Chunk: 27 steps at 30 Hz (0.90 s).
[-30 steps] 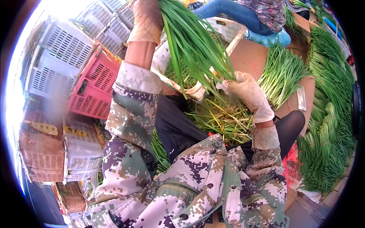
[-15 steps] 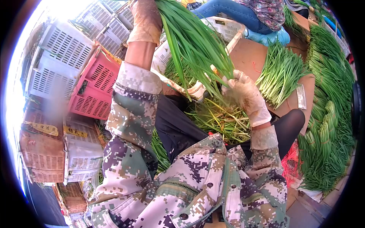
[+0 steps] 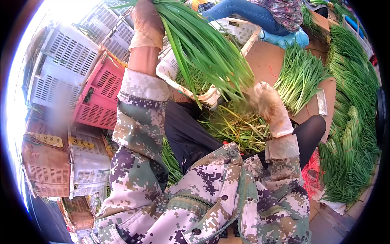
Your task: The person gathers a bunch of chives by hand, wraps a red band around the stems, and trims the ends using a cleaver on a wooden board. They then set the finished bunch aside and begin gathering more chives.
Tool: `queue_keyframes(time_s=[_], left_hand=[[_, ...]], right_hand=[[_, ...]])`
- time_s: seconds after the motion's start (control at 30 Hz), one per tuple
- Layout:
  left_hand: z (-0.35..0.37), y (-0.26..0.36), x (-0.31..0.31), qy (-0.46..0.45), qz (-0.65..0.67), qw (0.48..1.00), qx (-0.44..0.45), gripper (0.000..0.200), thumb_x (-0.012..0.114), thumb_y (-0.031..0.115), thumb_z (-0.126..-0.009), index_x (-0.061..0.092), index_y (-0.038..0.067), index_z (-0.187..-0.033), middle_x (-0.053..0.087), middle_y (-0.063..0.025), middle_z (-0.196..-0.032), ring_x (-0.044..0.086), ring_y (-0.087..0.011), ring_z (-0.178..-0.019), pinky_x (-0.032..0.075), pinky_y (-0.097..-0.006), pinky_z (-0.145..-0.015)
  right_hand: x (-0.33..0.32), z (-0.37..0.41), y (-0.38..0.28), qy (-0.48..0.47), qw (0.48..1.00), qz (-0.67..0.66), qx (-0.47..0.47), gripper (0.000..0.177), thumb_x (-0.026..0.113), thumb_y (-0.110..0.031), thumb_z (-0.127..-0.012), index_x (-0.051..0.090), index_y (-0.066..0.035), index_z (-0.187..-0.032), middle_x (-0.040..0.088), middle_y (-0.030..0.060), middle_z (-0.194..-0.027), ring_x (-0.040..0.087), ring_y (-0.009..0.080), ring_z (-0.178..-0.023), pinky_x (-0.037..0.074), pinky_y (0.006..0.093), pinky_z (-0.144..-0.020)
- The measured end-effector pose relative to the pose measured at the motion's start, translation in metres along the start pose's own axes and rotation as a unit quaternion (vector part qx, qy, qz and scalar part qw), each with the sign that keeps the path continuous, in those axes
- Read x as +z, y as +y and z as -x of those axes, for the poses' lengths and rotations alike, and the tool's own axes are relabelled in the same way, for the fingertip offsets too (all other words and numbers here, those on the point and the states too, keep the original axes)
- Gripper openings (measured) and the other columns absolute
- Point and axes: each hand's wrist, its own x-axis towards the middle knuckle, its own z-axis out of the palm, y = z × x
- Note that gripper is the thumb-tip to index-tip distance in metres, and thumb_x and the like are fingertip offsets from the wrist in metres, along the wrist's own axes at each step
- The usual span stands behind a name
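My gloved left hand (image 3: 147, 25), at the top of the view, is closed around the leafy part of a bunch of garlic chives (image 3: 205, 49). The bunch slants down to the right, its pale stalk ends spreading loose. Just right of those ends is my gloved right hand (image 3: 271, 106), fingers curled in; what they hold, if anything, is hidden and blurred. Below, between my legs, lies a heap of loose yellowish stalks and trimmings (image 3: 239, 126).
A white plastic crate (image 3: 210, 97) with greens stands in front of me. On cardboard (image 3: 260, 57) to the right lies a pile of chives (image 3: 300, 77); many tied bunches (image 3: 353, 122) line the far right. Stacked crates (image 3: 65, 61) rise at left. Another person's jeans (image 3: 243, 14) show beyond.
My right hand has moved slightly right and down, away from the stalk ends. My left hand has shifted a little left, still holding the chives.
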Motion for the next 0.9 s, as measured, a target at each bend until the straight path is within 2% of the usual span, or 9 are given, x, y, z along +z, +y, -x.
queue_keyframes(time_s=[0.07,0.17,0.2,0.27,0.4,0.47,0.67,0.7,0.9], left_hand=[[-0.005,0.002,-0.007,-0.003,-0.005,1.0,-0.003,0.015,0.056,0.021,-0.089,0.059,0.009,-0.081,0.054,-0.0024,-0.061,0.055,-0.0187,-0.053,0.047,-0.032,-0.052],[-0.01,0.005,-0.013,-0.023,0.018,1.0,-0.003,0.016,0.054,0.021,-0.09,0.058,0.008,-0.082,0.056,-0.0044,-0.066,0.057,-0.0208,-0.057,0.047,-0.0352,-0.053],[-0.023,-0.001,-0.023,-0.016,-0.006,1.0,0.003,0.016,0.056,0.019,-0.089,0.058,0.004,-0.084,0.058,-0.0069,-0.067,0.058,-0.0216,-0.057,0.05,-0.0338,-0.054],[-0.012,0.003,-0.009,0.028,-0.006,0.998,0.052,0.015,0.061,0.014,-0.087,0.059,-0.001,-0.085,0.06,-0.0097,-0.067,0.06,-0.0214,-0.056,0.052,-0.0317,-0.053],[-0.005,-0.002,-0.004,0.078,0.001,0.995,0.069,0.011,0.061,0.008,-0.085,0.059,-0.003,-0.082,0.059,-0.01,-0.067,0.058,-0.021,-0.053,0.051,-0.0309,-0.05],[-0.002,-0.001,0.0,0.078,-0.007,0.994,0.082,0.012,0.06,0.007,-0.086,0.059,-0.003,-0.081,0.059,-0.0104,-0.066,0.058,-0.021,-0.053,0.051,-0.0317,-0.049],[0.031,-0.001,0.021,0.045,0.036,0.998,-0.031,0.012,0.06,0.006,-0.085,0.058,-0.003,-0.078,0.058,-0.0103,-0.063,0.056,-0.0209,-0.047,0.051,-0.033,-0.044],[0.032,-0.004,0.023,0.041,0.032,0.999,-0.011,0.014,0.06,0.01,-0.086,0.058,-0.001,-0.078,0.058,-0.0096,-0.062,0.057,-0.0199,-0.048,0.051,-0.0326,-0.045],[0.034,-0.03,0.03,0.025,0.081,0.995,-0.052,0.01,0.064,0.009,-0.084,0.059,0.001,-0.086,0.06,-0.0077,-0.069,0.058,-0.0167,-0.053,0.048,-0.0301,-0.044]], right_hand=[[-0.021,0.006,-0.007,-0.109,0.992,0.046,0.041,0.018,0.065,-0.019,-0.088,0.05,-0.01,-0.092,0.047,0.0002,-0.079,0.048,0.0116,-0.07,0.043,0.0265,-0.064],[-0.006,0.018,-0.012,0.001,0.94,0.299,0.167,0.012,0.064,-0.022,-0.088,0.059,-0.01,-0.089,0.059,0.0024,-0.071,0.052,0.0123,-0.053,0.041,0.0275,-0.049],[0.008,0.021,-0.008,0.012,0.867,0.445,0.224,0.012,0.063,-0.022,-0.088,0.061,-0.01,-0.088,0.062,0.0049,-0.069,0.055,0.0146,-0.053,0.044,0.03,-0.049],[-0.027,0.031,0.029,-0.053,0.433,0.9,-0.005,0.012,0.062,-0.021,-0.087,0.064,-0.009,-0.086,0.063,0.0103,-0.07,0.062,0.0182,-0.061,0.049,0.0332,-0.056],[-0.015,0.013,0.02,0.139,0.808,0.567,-0.072,0.015,0.064,0.003,-0.078,0.068,-0.005,-0.09,0.067,0.009,-0.079,0.065,0.0225,-0.076,0.052,0.0319,-0.07],[0.026,0.009,-0.008,0.117,0.689,0.67,-0.251,0.023,0.064,0.003,-0.08,0.067,-0.004,-0.101,0.068,0.0096,-0.094,0.065,0.0214,-0.087,0.052,0.0315,-0.08],[0.096,-0.017,-0.026,0.03,0.775,0.57,-0.269,0.072,0.075,-0.013,-0.077,0.04,-0.003,-0.139,0.051,0.0157,-0.133,0.052,0.0253,-0.121,0.042,0.0339,-0.1],[0.091,-0.03,-0.026,0.02,0.714,0.634,-0.297,0.083,0.079,-0.02,-0.073,0.036,-0.003,-0.141,0.047,0.0174,-0.136,0.049,0.0266,-0.123,0.039,0.0359,-0.102],[0.117,-0.055,-0.025,0.011,0.704,0.656,-0.273,0.089,0.079,-0.037,-0.073,0.036,-0.002,-0.142,0.037,0.0195,-0.145,0.037,0.0301,-0.134,0.029,0.0377,-0.11]])
